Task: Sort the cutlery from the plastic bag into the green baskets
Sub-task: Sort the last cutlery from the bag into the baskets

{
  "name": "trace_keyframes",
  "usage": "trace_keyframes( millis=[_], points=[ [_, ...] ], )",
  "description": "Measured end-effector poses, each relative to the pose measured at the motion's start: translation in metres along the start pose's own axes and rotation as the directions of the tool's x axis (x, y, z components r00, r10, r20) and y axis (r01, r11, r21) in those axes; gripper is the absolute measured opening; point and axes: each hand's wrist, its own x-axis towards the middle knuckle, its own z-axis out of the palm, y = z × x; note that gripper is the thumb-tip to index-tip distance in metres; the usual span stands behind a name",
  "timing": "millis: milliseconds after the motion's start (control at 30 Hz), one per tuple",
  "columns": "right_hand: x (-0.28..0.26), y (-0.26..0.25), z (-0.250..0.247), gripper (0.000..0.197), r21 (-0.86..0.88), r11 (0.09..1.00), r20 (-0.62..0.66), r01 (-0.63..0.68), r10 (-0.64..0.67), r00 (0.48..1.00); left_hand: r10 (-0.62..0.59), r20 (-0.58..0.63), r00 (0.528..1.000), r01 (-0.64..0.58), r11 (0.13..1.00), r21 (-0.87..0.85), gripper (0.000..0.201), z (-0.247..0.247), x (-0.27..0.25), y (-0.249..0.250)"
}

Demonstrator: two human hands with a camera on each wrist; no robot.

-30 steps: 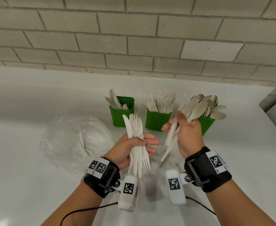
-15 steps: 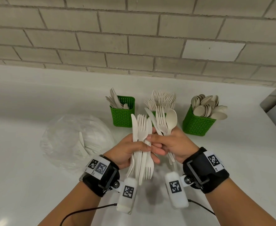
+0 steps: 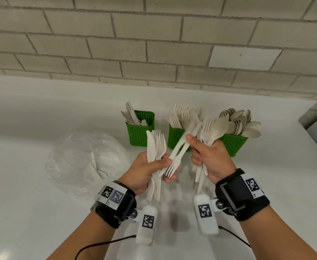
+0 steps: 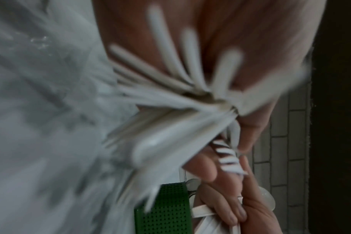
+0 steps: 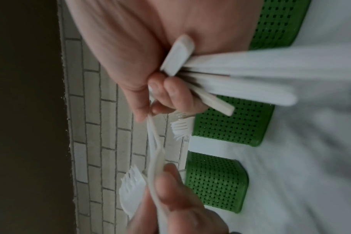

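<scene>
My left hand (image 3: pixel 163 163) grips an upright bundle of white plastic cutlery (image 3: pixel 155 145), a knife and several forks, over the counter in front of the baskets. My right hand (image 3: pixel 200 152) holds a fork and a spoon (image 3: pixel 215 130) in its palm. Its thumb and forefinger pinch two slanting forks (image 3: pixel 180 149) whose tines still lie against my left fingers. Three green baskets stand behind: knives in the left one (image 3: pixel 140 136), forks in the middle one (image 3: pixel 173 137), spoons in the right one (image 3: pixel 233 145). In the right wrist view the pinched forks (image 5: pixel 154 142) hang between both hands.
The clear plastic bag (image 3: pixel 82 162) with more cutlery lies on the white counter (image 3: pixel 41 212) left of my left hand. A brick wall (image 3: pixel 154 44) rises behind the baskets. The counter ends at the right edge (image 3: pixel 304 128). Cables trail from both wrist cameras.
My right hand came back from the spoon basket to the left bundle, took two forks by their handles and has drawn them up and to the right. The left hand stayed put.
</scene>
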Motion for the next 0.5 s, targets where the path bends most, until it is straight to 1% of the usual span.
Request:
trace_keyframes(
  millis=[100, 167, 200, 233, 267, 333, 367, 400, 433, 467, 500],
  points=[
    [-0.001, -0.001, -0.005, 0.015, 0.021, 1.0, -0.013, 0.0, 0.0, 1.0, 0.048, -0.063, 0.997, -0.047, 0.999, 0.017, 0.015, -0.001, 0.001, 0.002],
    [-0.003, -0.003, -0.008, 0.018, -0.016, 1.0, -0.051, 0.013, -0.014, 0.999, 0.07, -0.095, 0.993, -0.066, 0.997, 0.042, 0.018, -0.004, 0.002, 0.003],
    [-0.005, -0.004, -0.01, 0.021, -0.077, 0.996, -0.089, 0.04, -0.047, 0.995, 0.075, -0.116, 0.99, -0.068, 0.996, 0.062, 0.02, -0.006, 0.003, 0.004],
    [-0.005, -0.006, -0.011, 0.027, -0.178, 0.981, -0.125, 0.083, -0.106, 0.986, 0.081, -0.139, 0.987, -0.068, 0.993, 0.094, 0.022, -0.009, 0.004, 0.005],
    [-0.006, -0.007, -0.013, 0.032, -0.317, 0.94, -0.147, 0.129, -0.183, 0.972, 0.087, -0.157, 0.984, -0.066, 0.988, 0.137, 0.019, -0.012, 0.004, 0.007],
    [-0.007, -0.011, -0.017, 0.042, -0.577, 0.788, -0.106, 0.216, -0.334, 0.936, 0.097, -0.176, 0.98, -0.055, 0.972, 0.228, 0.011, -0.016, 0.005, 0.009],
    [-0.008, -0.013, -0.018, 0.047, -0.655, 0.71, -0.058, 0.258, -0.387, 0.92, 0.099, -0.182, 0.978, -0.048, 0.963, 0.267, 0.008, -0.018, 0.006, 0.01],
    [-0.009, -0.016, -0.019, 0.052, -0.721, 0.63, 0.003, 0.289, -0.414, 0.91, 0.105, -0.187, 0.977, -0.045, 0.953, 0.3, 0.009, -0.021, 0.007, 0.011],
    [-0.011, -0.019, -0.019, 0.059, -0.793, 0.527, 0.086, 0.307, -0.401, 0.912, 0.109, -0.182, 0.977, -0.045, 0.946, 0.322, 0.014, -0.023, 0.007, 0.011],
    [-0.013, -0.021, -0.016, 0.063, -0.868, 0.393, 0.174, 0.304, -0.333, 0.927, 0.107, -0.167, 0.98, -0.047, 0.942, 0.332, 0.017, -0.024, 0.007, 0.012],
    [-0.017, -0.022, -0.011, 0.062, -0.924, 0.227, 0.253, 0.307, -0.238, 0.938, 0.106, -0.146, 0.984, -0.052, 0.942, 0.332, 0.016, -0.023, 0.006, 0.013]
  ],
)
